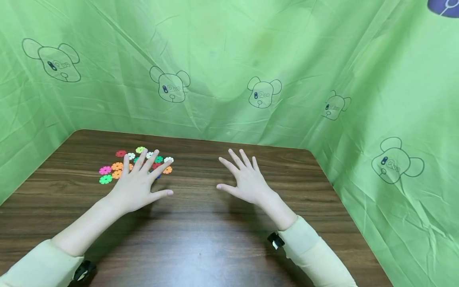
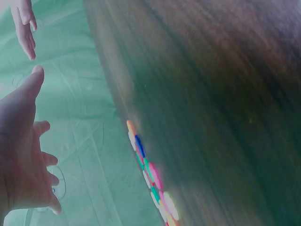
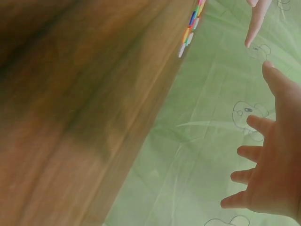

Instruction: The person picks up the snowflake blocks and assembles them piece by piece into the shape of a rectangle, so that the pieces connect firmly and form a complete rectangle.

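Several flat, flower-shaped plastic discs in red, orange, pink, green, white and blue lie spread at the left of the table; a pink disc (image 1: 105, 170) and a green disc (image 1: 105, 179) are at the near left of the group. Above them my left hand (image 1: 136, 187) hovers with fingers spread, hiding part of the group. My right hand (image 1: 249, 183) is held over the table to the right, fingers spread and holding nothing. In the left wrist view the left hand (image 2: 23, 155) is raised off the surface. The right wrist view shows the right hand (image 3: 277, 160) likewise off the table.
A dark brown wooden table (image 1: 201, 239) spreads beneath both hands. Green cloth (image 1: 215, 59) printed with bear-head outlines hangs around its back and sides. Each sleeve has a black strap at the wrist, such as the right strap (image 1: 275, 240).
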Available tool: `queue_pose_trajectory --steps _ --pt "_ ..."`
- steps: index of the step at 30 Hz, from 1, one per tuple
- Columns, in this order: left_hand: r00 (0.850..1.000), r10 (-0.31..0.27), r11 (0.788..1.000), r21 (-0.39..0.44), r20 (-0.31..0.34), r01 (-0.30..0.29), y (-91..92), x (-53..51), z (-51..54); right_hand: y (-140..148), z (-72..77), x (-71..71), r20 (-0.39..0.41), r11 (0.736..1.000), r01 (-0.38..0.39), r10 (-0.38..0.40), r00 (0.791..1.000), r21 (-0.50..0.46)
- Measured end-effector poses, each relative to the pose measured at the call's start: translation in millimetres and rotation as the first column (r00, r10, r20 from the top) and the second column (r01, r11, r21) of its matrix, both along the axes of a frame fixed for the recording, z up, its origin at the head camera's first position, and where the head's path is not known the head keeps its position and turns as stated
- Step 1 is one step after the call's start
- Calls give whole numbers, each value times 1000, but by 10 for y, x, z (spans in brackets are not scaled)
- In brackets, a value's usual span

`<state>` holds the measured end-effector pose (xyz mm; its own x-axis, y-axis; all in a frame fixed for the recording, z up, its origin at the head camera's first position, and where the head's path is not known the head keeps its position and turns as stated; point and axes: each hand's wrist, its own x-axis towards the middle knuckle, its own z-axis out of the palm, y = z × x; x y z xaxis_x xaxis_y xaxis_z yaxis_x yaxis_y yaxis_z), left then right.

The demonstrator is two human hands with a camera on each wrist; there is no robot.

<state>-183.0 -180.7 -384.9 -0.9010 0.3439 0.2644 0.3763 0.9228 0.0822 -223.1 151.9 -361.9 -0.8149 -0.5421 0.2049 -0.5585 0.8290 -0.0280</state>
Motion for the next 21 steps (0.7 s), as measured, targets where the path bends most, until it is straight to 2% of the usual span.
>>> queue_pose_trajectory --steps 7,10,12,14,17,19,21 --pt "1000 1 1000 31 15 -1 -176 -59 61 -247 129 -107 18 999 -47 47 999 -18" --pt "1000 3 998 58 12 -4 -278 -85 67 -365 146 -171 59 997 -67 70 996 -41" --pt "1000 5 997 76 5 -5 -349 -101 69 -435 141 -219 116 994 -82 91 989 -78" --pt "1000 6 996 85 -6 -5 -424 -116 73 -496 129 -269 193 987 -91 116 974 -132" --pt "1000 -3 994 106 -22 5 -545 -139 63 -579 95 -353 302 968 -103 171 938 -228" --pt "1000 -10 993 116 -26 13 -630 -157 42 -635 63 -408 342 956 -109 202 918 -273" --pt "1000 -14 992 124 -28 17 -718 -181 0 -699 20 -463 356 949 -118 223 907 -293"
